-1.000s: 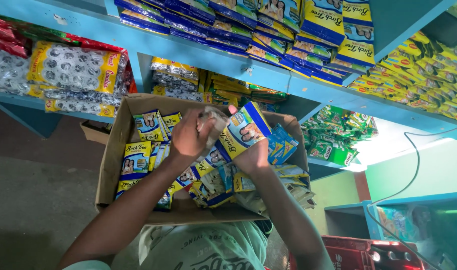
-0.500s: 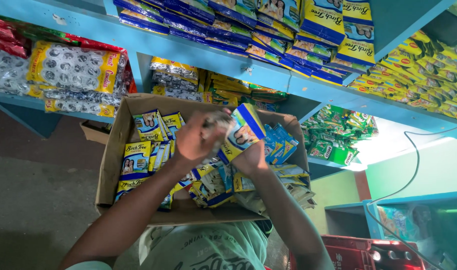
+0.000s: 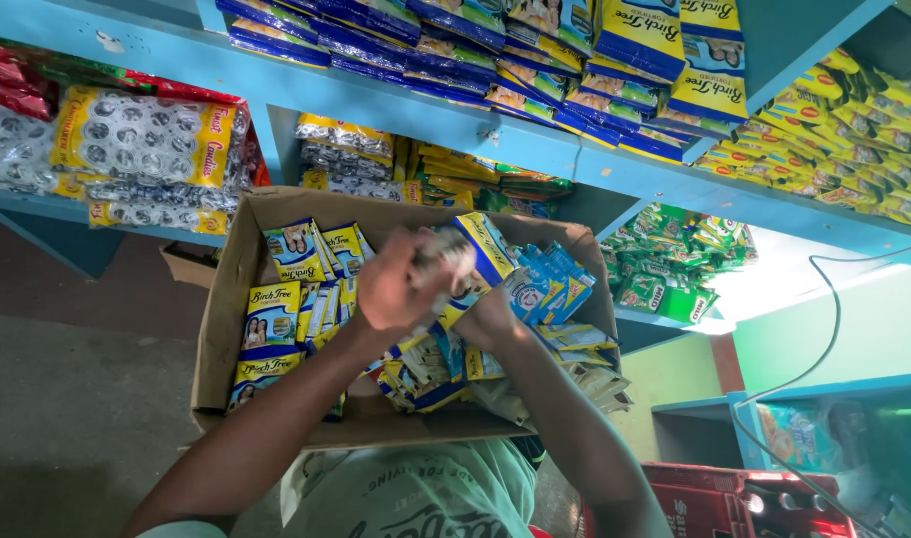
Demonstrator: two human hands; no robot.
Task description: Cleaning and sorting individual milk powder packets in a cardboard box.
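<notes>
Head view, vs half a sec ago: both hands sit a bit lower and nearer over the box, and the raised packet is tilted more toward the left hand; box, shelves and stock unchanged.

Left hand (image 3: 400, 289) is curled shut round a crinkly silver-grey foil sachet bundle (image 3: 443, 249), fingers wrapped over its top. Right hand (image 3: 490, 317) is below and right of it, pinching the lower end of a blue and yellow sachet (image 3: 487, 247) that stands up nearly upright, touching the foil bundle. Exact finger positions of the right hand are partly hidden by the left, but it's closed on that packet.

Both are held just above the cardboard box (image 3: 236, 289), w/ plain brown matt walls, open flaps, rectangular, resting against the person's chest. Inside: glossy flat sachets, yellow and blue ones (image 3: 274, 319) stacked on edge at the left, loose blue ones (image 3: 555, 284) piled at the far right, some pale crumpled ones at the near right.

Behind, painted light-blue shelves (image 3: 276, 95). Far left: clear plastic bags w/ yellow panels (image 3: 146, 139), shiny and lumpy. Top shelf: rows of blue and yellow packets (image 3: 645, 40) overlapping like tiles. Right: green packets (image 3: 674, 259) in a heap, yellow packets (image 3: 834, 110) beyond. Red plastic crate (image 3: 734, 503) at near right, grey cable (image 3: 824, 349) hanging beside it
</notes>
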